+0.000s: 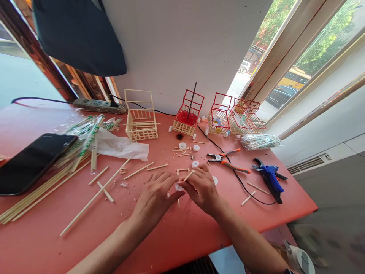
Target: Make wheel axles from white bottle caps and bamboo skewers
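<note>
The two hands meet close together over the red table (pixel 182 232). The right hand (pixel 203 190) pinches one short stick (pixel 189 175) between thumb and fingers; the left hand (pixel 158 192) is bent just beside it, and whether it grips anything I cannot tell. The stick lies at the right hand's fingertips, on the side facing the left hand. Five white discs (pixel 196 148) show around and beyond the hands. Red tabletop shows between the forearms, down to the near edge; the right edge runs beyond one blue glue gun (pixel 273 176). One pair of pliers (pixel 236 167) lies nearer the right hand. Left of the left hand slants one long stick (pixel 94 198), with one phone (pixel 34 160) farther out. Along the wall stand one plain frame (pixel 141 131) and several red-trimmed frames (pixel 186 127), the rightmost overlapping.
</note>
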Motion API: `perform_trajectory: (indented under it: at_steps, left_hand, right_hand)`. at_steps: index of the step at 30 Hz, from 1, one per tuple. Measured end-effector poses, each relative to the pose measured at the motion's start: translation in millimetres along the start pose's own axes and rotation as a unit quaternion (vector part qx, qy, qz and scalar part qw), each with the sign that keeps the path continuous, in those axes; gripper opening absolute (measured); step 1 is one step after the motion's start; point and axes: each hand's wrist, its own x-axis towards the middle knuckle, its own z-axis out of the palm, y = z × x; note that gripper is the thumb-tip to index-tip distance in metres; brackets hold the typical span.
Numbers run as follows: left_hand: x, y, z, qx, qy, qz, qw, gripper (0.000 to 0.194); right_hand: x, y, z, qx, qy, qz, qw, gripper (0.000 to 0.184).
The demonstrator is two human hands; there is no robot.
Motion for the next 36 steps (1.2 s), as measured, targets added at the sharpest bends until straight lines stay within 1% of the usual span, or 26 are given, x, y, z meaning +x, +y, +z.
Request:
perform_trajectory:
  at_steps: [4, 9, 19, 21, 24, 26, 30, 32, 36]
  left_hand:
    - [-1.0, -1.3, 0.6, -0.007, -0.004, 0.006, 1.000, 0.012]
    - [-2.5, -3.9, 3.8, 0.001, 0.006, 0.021, 1.000, 0.015]
    - [-2.4, -1.2, 2.7, 0.019, 0.006, 0.038, 0.999, 0.016]
    - [-2.4, -1.9, 3.3, 0.020, 0.005, 0.033, 0.999, 0.022]
    - [-2.6, -3.8, 4.9, 0.015, 0.019, 0.021, 0.999, 0.039]
    - [-2.6, -4.6, 5.4, 0.002, 0.020, 0.014, 1.000, 0.042]
    - [-0.9, -3.6, 3.3, -0.053, -0.017, -0.007, 0.998, 0.029]
    - [0.7, -2.4, 1.1, -0.086, -0.035, -0.026, 0.995, 0.027]
    - [4.7, -0.5, -3.9, -0.147, -0.068, -0.069, 0.984, 0.025]
  right_hand:
    - [-0.4, 0.1, 0.6, -0.008, -0.005, -0.004, 1.000, 0.024]
    - [0.1, -0.1, 1.8, -0.006, -0.007, -0.003, 1.000, 0.023]
    - [-0.1, -0.2, 1.6, -0.012, -0.002, 0.001, 1.000, 0.027]
    - [0.1, -0.3, 0.7, -0.007, 0.010, 0.000, 1.000, 0.027]
    - [0.0, -0.2, -0.1, -0.006, 0.019, 0.001, 1.000, 0.025]
    - [-0.3, 0.1, 0.0, -0.007, 0.014, 0.002, 1.000, 0.024]
    - [-0.6, 0.8, 1.1, -0.017, 0.023, -0.008, 1.000, 0.023]
    - [-0.7, 1.2, 1.4, -0.022, 0.029, -0.014, 0.999, 0.024]
    - [-0.5, 1.5, 0.8, -0.023, 0.017, -0.017, 0.999, 0.024]
